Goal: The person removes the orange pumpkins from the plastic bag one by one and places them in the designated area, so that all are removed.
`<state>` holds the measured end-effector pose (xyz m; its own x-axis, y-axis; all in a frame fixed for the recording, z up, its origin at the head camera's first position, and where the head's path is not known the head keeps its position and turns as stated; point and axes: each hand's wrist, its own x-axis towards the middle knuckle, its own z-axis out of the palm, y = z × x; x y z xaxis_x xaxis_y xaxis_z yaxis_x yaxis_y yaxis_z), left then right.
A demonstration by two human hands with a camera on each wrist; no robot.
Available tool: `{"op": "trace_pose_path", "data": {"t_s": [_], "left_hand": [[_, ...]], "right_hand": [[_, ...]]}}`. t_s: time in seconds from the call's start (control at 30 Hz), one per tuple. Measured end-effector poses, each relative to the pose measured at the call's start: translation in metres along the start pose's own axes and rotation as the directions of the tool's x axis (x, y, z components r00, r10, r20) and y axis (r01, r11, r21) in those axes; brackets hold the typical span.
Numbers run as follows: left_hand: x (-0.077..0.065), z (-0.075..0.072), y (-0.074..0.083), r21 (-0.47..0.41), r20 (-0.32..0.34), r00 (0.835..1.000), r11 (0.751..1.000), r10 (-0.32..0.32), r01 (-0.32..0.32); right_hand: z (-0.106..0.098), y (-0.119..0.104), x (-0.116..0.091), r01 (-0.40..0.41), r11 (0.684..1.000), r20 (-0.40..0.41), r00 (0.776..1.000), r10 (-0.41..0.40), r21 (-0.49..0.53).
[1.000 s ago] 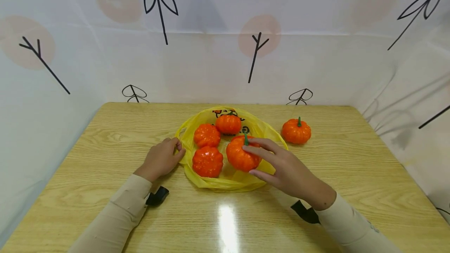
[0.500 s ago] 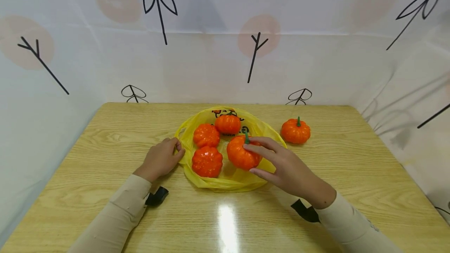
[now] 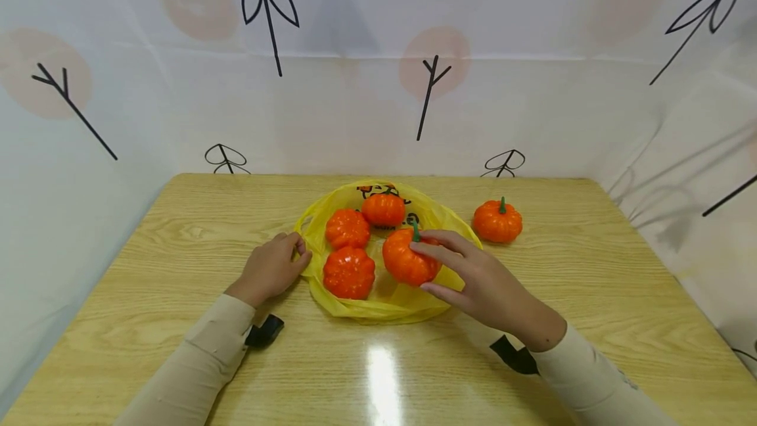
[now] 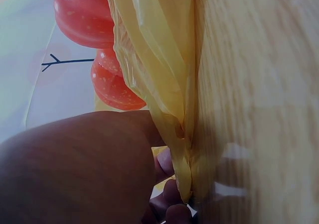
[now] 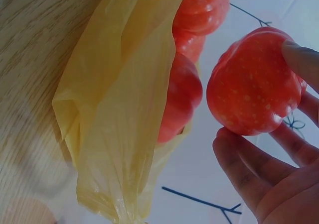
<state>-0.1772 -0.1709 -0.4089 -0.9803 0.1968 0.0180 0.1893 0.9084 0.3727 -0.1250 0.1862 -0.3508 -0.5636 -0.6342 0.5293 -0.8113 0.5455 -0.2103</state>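
Note:
An open yellow plastic bag (image 3: 378, 311) lies on the table with three small orange pumpkins inside: one at the back (image 3: 384, 209), one at the left (image 3: 347, 229) and one at the front left (image 3: 349, 273). My left hand (image 3: 272, 268) pinches the bag's left edge near its handle loop; folds of plastic (image 4: 169, 94) run to the fingers in the left wrist view. My right hand (image 3: 487, 284) grips another pumpkin (image 3: 408, 258) with a green stem, thumb and fingertips on its sides. The right wrist view has this pumpkin (image 5: 249, 84) raised, apart from those in the bag.
One more pumpkin (image 3: 498, 222) with a green stem stands on the wooden table (image 3: 195, 242) to the right of the bag. A pale patterned cloth (image 3: 349, 117) hangs behind the table and at its sides.
My right hand and its pumpkin have risen very slightly. The left hand, the bag and the other pumpkins have stayed in place.

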Motion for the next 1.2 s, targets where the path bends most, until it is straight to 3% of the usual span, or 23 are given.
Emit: {"op": "trace_pose_path", "data": {"t_s": [0.43, 1.2], "left_hand": [[0.001, 0.001, -0.002, 0.010, -0.009, 1.000, 1.000, 0.000, 0.001], [0.001, 0.002, -0.001, 0.000, -0.003, 1.000, 1.000, -0.003, 0.003]], "right_hand": [[-0.001, 0.001, 0.002, 0.000, 1.000, -0.013, 1.000, -0.001, -0.013], [-0.004, 0.011, 0.002, -0.099, 0.991, -0.082, 0.992, 0.091, -0.089]]}}
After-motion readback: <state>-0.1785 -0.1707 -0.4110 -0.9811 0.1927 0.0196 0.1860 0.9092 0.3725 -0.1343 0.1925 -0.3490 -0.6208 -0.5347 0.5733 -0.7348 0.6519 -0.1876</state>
